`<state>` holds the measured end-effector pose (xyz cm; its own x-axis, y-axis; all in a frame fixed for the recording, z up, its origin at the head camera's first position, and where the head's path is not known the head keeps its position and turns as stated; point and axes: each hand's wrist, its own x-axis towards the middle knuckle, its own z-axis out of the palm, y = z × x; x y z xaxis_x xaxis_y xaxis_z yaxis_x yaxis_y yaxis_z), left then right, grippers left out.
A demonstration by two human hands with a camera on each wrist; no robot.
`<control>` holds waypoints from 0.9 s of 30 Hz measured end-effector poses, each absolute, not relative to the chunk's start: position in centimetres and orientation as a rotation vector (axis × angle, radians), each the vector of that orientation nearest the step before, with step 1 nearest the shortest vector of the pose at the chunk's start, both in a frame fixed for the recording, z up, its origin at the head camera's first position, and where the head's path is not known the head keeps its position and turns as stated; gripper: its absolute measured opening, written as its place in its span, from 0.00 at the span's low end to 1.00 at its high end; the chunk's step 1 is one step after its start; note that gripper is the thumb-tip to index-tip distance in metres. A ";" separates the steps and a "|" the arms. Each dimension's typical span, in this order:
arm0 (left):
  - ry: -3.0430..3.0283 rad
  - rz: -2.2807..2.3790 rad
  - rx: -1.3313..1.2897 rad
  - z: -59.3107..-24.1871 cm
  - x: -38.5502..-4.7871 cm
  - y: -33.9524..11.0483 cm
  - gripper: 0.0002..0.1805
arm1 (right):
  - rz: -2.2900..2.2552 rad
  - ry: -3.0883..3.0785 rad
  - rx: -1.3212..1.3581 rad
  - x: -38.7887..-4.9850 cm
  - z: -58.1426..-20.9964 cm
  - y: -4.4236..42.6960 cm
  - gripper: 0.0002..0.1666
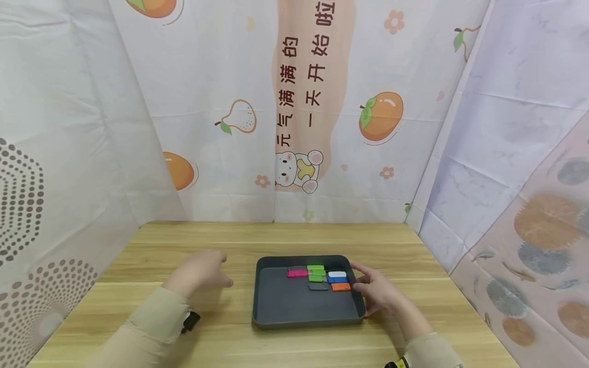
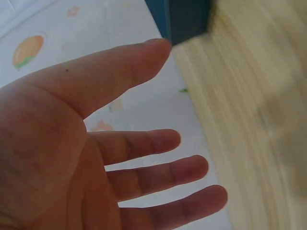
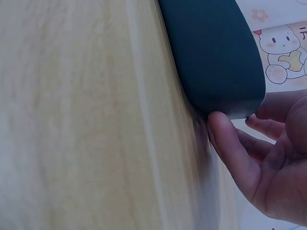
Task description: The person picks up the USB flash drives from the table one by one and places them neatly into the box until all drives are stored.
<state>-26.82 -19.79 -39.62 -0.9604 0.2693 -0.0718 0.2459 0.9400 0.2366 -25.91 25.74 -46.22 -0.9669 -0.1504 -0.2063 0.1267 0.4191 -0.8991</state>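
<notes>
A dark grey rectangular tray (image 1: pixel 294 324) stands on the wooden table. My right hand (image 1: pixel 378 290) holds its right end, its thumb at the rim and other fingers (image 3: pixel 235 153) along the outside wall, one low near the base. Inside lie several USB flash drives bunched at the right: a pink one (image 1: pixel 297 273), green ones (image 1: pixel 316 278), a white one (image 1: pixel 337 274), a blue one (image 1: pixel 338 280), an orange one (image 1: pixel 341 287) and a dark one (image 1: pixel 318 287). My left hand (image 1: pixel 202 272) hovers left of the tray, blurred, with fingers apart and nothing in the palm.
The wooden tabletop (image 1: pixel 221 342) surrounds the tray. White printed curtains (image 1: pixel 221 168) hang along its back edge and at both sides. A wrist camera (image 1: pixel 190 321) sits at my left cuff.
</notes>
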 end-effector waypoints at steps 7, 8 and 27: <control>2.922 0.396 0.302 -40.3 -25.7 -22.2 0.38 | -1.562 2.425 -0.016 -25.9 -46.2 25.7 0.37; 2.912 0.406 0.287 -40.4 -25.5 -22.5 0.38 | -1.561 2.427 -0.013 -25.9 -46.3 25.6 0.37; 2.869 0.380 0.170 -43.5 -23.3 -26.1 0.21 | -1.574 2.426 -0.005 -25.9 -46.0 25.5 0.37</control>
